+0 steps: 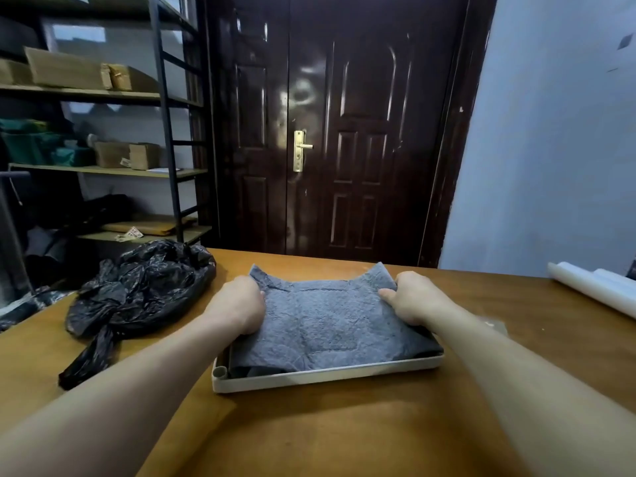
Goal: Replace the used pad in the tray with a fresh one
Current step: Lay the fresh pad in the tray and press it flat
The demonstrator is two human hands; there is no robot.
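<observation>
Pad (330, 321) under my fingers: grey, mottled. Tray (327, 375): off-white. Table (344, 435): orange-brown wood. Bag (137, 290) at ten o'clock: glossy black. Door (344, 125) at twelve: dark brown.

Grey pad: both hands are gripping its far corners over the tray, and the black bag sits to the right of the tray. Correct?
Not quite. The head view shows the black bag left of the tray. The left hand and right hand do grip the grey pad.

Both bare forearms reach forward over the tray (327, 375). The left hand (241, 304) pinches at its far left side, knuckles up; the right hand (411, 297) grips at its far right side, thumb pointing inward.
</observation>
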